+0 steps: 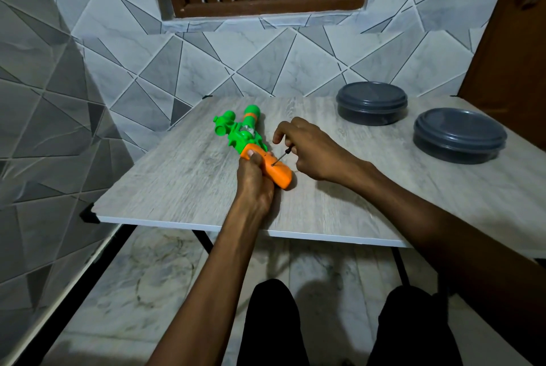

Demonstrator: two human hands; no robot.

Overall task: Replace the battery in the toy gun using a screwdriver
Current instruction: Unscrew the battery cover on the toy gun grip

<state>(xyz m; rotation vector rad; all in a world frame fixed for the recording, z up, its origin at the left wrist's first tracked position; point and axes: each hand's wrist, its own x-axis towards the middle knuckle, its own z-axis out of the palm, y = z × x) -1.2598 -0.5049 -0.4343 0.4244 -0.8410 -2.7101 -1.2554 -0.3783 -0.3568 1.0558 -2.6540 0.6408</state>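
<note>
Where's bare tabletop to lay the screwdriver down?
Widest: the table left of the toy gun, out to its left edge. Also the near strip before the right hand, and the gap between that hand and the far container and near container. Crowded: centre, where the left hand holds the gun and the screwdriver works.

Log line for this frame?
left hand: grips toy gun by orange handle | right hand: holds screwdriver, tip on handle | table: two lidded grey containers

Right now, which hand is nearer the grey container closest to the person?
Right. The right hand, holding the screwdriver, sits left of the container; the left hand grips the toy gun farther left.
</note>
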